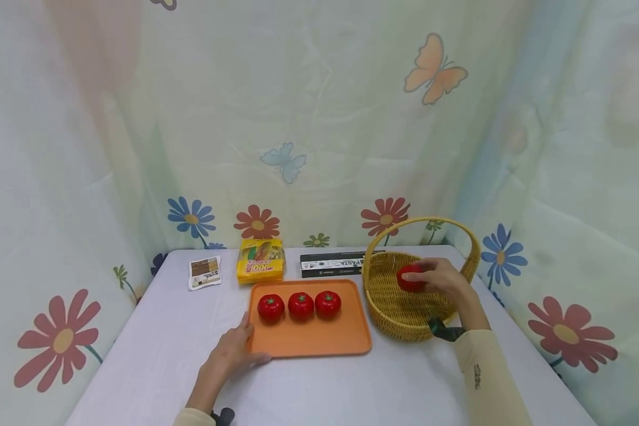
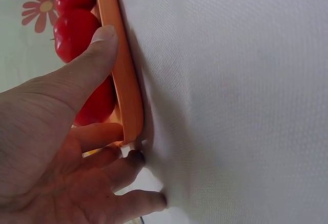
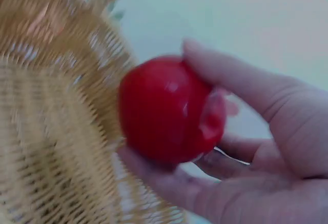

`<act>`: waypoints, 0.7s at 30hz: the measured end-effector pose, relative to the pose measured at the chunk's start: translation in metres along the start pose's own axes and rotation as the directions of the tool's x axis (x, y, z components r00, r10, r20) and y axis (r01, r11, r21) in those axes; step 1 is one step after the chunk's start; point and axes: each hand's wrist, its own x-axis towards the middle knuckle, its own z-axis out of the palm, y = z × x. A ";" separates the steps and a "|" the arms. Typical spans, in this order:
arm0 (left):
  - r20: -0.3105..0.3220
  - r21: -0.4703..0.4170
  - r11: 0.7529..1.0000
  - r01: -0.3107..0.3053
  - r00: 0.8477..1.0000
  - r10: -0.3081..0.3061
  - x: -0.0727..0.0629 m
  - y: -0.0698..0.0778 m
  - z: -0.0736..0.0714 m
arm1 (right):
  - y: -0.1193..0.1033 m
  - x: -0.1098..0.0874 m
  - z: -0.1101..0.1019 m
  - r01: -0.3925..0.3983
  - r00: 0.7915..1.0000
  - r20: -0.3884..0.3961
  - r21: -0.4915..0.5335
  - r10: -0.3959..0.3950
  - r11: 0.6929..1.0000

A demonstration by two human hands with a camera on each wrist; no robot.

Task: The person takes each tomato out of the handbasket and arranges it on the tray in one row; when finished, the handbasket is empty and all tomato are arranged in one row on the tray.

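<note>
My right hand (image 1: pixel 441 277) grips a shiny red tomato (image 3: pixel 166 108) between thumb and fingers. In the head view the hand and tomato are over the inside of a wicker basket (image 1: pixel 402 332) with a tall arched handle. My left hand (image 1: pixel 233 348) holds the near left corner of an orange tray (image 1: pixel 319 346). Its thumb lies along the front rim, and its fingers bend round the left side, as the left wrist view shows. A row of three tomatoes (image 1: pixel 300 306) with green tops sits on the tray's left and middle part.
Behind the tray stand a yellow packet (image 1: pixel 261 260) and a dark pasta box (image 1: pixel 331 264). A small white and brown sachet (image 1: pixel 205 272) lies at the back left. A white cloth (image 1: pixel 309 390) covers the table, and patterned curtains (image 1: pixel 319 118) hang round its back and sides.
</note>
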 end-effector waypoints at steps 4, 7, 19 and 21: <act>0.006 -0.001 1.000 -0.004 1.000 0.004 0.001 0.001 0.000 | -0.012 -0.029 0.010 0.203 0.979 -0.008 0.102 -0.203 0.974; 0.003 -0.001 1.000 -0.008 1.000 0.008 0.001 0.000 -0.001 | -0.020 -0.052 0.030 0.357 0.929 0.010 0.230 -0.369 0.905; 0.000 -0.003 1.000 -0.011 1.000 0.011 0.001 -0.002 0.000 | -0.018 -0.069 0.152 0.358 0.932 0.000 0.137 -0.362 0.924; -0.002 0.004 1.000 -0.015 1.000 0.015 0.001 -0.001 0.000 | -0.012 -0.062 0.168 0.349 0.936 -0.058 0.041 -0.347 0.936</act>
